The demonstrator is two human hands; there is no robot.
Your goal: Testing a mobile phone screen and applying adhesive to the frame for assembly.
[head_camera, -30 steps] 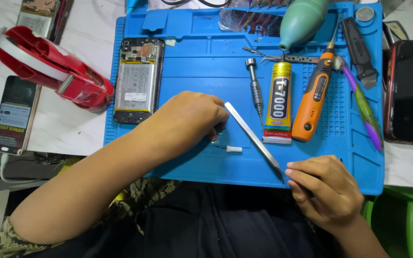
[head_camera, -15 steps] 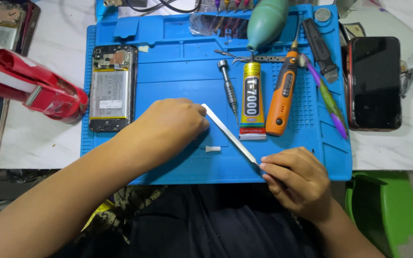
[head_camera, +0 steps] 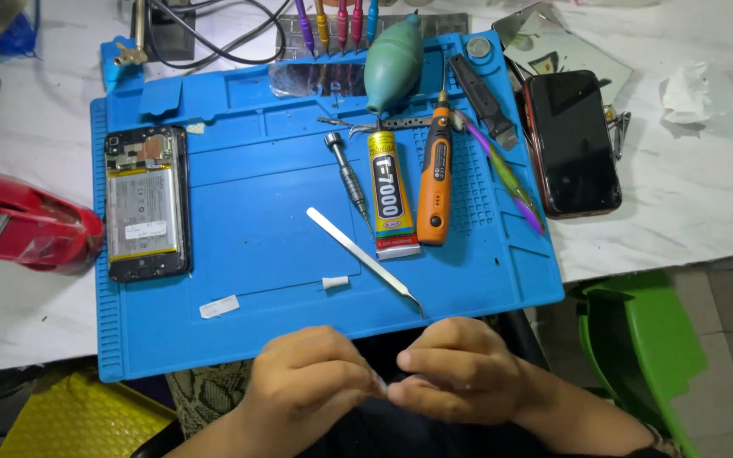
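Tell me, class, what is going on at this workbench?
A person's left hand and right hand meet fingertip to fingertip below the near edge of the blue work mat, pinching something too small to identify. Metal tweezers lie on the mat, untouched, and an opened phone rests at its left side.

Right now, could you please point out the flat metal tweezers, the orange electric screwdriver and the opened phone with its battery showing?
Flat metal tweezers (head_camera: 363, 257), head view, mid-shaft.
Orange electric screwdriver (head_camera: 434, 182), head view, middle of its body.
Opened phone with exposed battery (head_camera: 147, 205), head view, on the battery.

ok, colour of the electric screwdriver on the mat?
Orange with black trim, the electric screwdriver on the blue mat; head view.
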